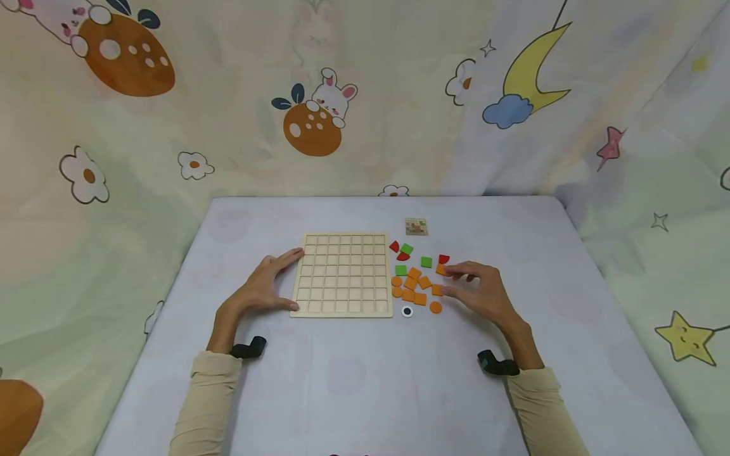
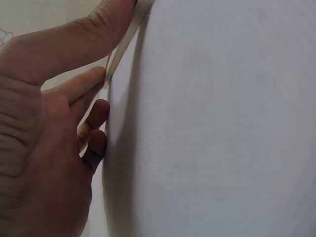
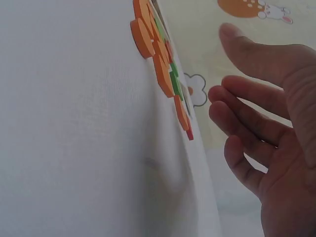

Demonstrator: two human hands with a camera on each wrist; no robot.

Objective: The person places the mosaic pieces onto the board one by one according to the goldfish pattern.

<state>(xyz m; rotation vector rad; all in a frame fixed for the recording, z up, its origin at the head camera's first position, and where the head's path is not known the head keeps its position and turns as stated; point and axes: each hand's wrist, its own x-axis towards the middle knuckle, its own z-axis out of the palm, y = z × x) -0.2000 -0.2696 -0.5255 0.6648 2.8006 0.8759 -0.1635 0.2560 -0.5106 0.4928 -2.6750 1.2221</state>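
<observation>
A pale wooden board (image 1: pixel 345 275) with a square grid lies flat on the table. My left hand (image 1: pixel 259 283) is at its left side, thumb and forefinger spread wide, with the thumb at the near corner and the fingertips higher up the edge. In the left wrist view, that hand (image 2: pixel 54 128) touches the board's rim. To the right of the board, my right hand (image 1: pixel 481 291) reaches over the loose pieces with relaxed, parted fingers; nothing is between them in the right wrist view (image 3: pixel 266 113). Nearest its fingertips are orange squares (image 1: pixel 436 290) and a red quarter-round piece (image 1: pixel 443 259).
Green squares (image 1: pixel 426 261), orange discs (image 1: pixel 436 307) and red pieces (image 1: pixel 395 246) lie scattered by the board's right edge. A white disc with a dark centre (image 1: pixel 407 311) sits nearest the front. Behind them lies a small patterned card (image 1: pixel 416 227). A printed cloth hangs behind the table.
</observation>
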